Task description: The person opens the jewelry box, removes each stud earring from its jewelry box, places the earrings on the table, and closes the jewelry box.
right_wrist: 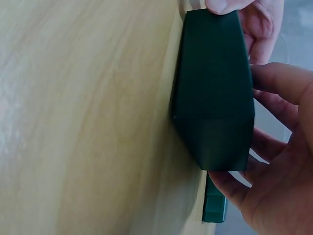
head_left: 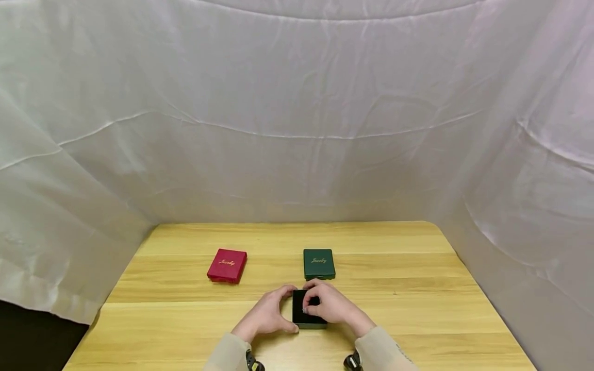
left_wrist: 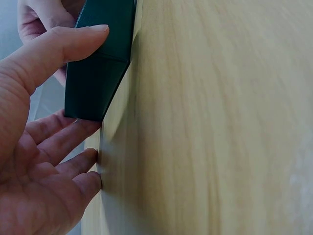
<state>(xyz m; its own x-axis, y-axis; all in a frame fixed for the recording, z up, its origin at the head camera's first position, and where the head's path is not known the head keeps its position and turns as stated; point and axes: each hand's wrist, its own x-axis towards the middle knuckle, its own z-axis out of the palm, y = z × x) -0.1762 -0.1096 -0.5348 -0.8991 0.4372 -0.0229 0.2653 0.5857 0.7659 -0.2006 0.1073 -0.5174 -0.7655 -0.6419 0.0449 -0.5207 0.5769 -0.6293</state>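
Note:
A small green jewelry box base [head_left: 312, 325] with a black lining sits on the table, its top open. My left hand [head_left: 271, 312] grips it from the left, thumb on the near side and fingers at the far side; the left wrist view shows the thumb on the green wall [left_wrist: 100, 88]. Over the black lining, my right hand [head_left: 331, 304] pinches a tiny shiny item [head_left: 304, 310] between thumb and forefinger, too small to identify. Its other fingers touch the far edge of the box. In the right wrist view the box wall [right_wrist: 215, 73] hides the pinching fingertips.
A green lid [head_left: 319, 263] marked "Jewelry" lies just beyond the box. To the far left lies a red box [head_left: 227, 265] with the same lettering. The wooden table [head_left: 185, 330] is surrounded at back and sides by white cloth [head_left: 297, 103].

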